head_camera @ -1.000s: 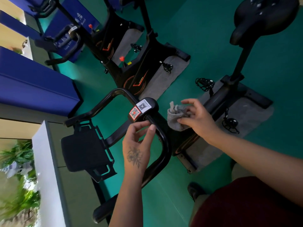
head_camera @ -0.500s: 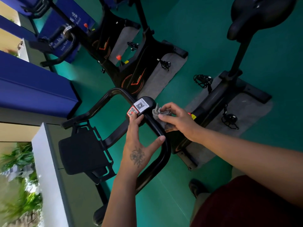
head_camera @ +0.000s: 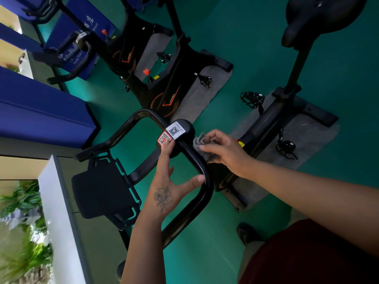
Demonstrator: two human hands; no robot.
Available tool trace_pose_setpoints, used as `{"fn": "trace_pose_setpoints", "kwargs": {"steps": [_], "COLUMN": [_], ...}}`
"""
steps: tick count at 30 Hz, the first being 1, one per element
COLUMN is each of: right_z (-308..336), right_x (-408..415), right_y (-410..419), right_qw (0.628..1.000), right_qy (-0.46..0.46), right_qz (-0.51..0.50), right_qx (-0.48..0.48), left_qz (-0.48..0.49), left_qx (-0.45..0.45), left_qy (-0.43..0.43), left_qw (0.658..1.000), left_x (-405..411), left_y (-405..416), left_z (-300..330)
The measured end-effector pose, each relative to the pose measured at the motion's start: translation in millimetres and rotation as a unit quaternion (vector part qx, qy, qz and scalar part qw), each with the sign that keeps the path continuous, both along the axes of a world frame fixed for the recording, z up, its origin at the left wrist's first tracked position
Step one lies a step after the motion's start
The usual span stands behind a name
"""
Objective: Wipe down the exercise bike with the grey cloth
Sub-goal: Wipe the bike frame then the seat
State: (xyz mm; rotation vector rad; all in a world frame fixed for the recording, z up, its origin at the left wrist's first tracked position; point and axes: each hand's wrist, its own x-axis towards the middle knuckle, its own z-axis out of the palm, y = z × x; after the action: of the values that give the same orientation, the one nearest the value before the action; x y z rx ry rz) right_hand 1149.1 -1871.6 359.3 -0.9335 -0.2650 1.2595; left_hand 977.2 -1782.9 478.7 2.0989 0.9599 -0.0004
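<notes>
The black exercise bike's looped handlebar [head_camera: 205, 181] fills the middle of the view, with a hub carrying QR-code stickers [head_camera: 174, 131] and a dark tablet holder [head_camera: 100, 191] to its left. My right hand [head_camera: 223, 152] holds the crumpled grey cloth [head_camera: 202, 147] against the right side of the bar, just below the hub. My left hand [head_camera: 168, 187] is spread, fingertips on the sticker hub and thumb touching the bar. The saddle [head_camera: 320, 19] and frame [head_camera: 264, 124] lie to the right.
A second black and orange bike [head_camera: 162, 87] stands behind on a grey mat [head_camera: 201, 91]. Blue padded mats [head_camera: 37, 111] lie at the left, beside a white ledge [head_camera: 55, 212] and plants. The floor [head_camera: 235, 37] is green. My shoe [head_camera: 246, 232] is at the bottom.
My right hand has brought the cloth from mid-air to the bar beside the hub. My left hand has moved up, and its fingers now rest on the stickers.
</notes>
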Motion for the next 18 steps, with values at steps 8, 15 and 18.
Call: {"fn": "trace_pose_setpoints", "kwargs": {"steps": [8, 15, 18], "right_z": [-4, -6, 2], "right_x": [-24, -67, -64], "right_y": [-29, -64, -53], "right_qw": [1.000, 0.997, 0.992], "right_qy": [0.003, 0.035, 0.030], "right_qz": [0.003, -0.067, -0.123], "right_qx": [-0.030, -0.015, -0.014], "left_qz": [-0.047, -0.135, -0.176], "left_qx": [0.007, 0.002, 0.002], "left_qy": [0.035, 0.069, 0.078], "left_qw": [0.998, 0.988, 0.981], "left_x": [-25, -35, -46], "left_y": [-8, -12, -14], "left_z": [-5, 6, 17]}}
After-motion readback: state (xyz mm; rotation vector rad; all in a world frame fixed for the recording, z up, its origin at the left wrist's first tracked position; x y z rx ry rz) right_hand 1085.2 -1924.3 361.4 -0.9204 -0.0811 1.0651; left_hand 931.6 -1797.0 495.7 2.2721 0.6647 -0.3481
